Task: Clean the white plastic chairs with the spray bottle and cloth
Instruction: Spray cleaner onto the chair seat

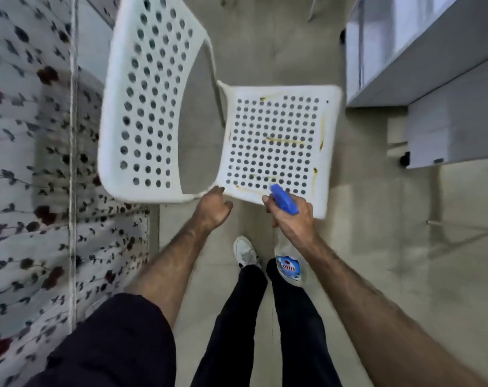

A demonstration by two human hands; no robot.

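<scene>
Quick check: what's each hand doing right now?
Left hand: fingers curled at the chair seat's near edge; whether it grips cannot be told.
Right hand: holding the spray bottle.

White perforated chair (276, 141), blue-headed spray bottle (284, 201)

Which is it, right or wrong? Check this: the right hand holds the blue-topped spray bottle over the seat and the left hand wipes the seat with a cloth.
Wrong about the cloth. The head view shows the left hand bare, gripping the chair at its edge. The right hand does hold the spray bottle.
</scene>
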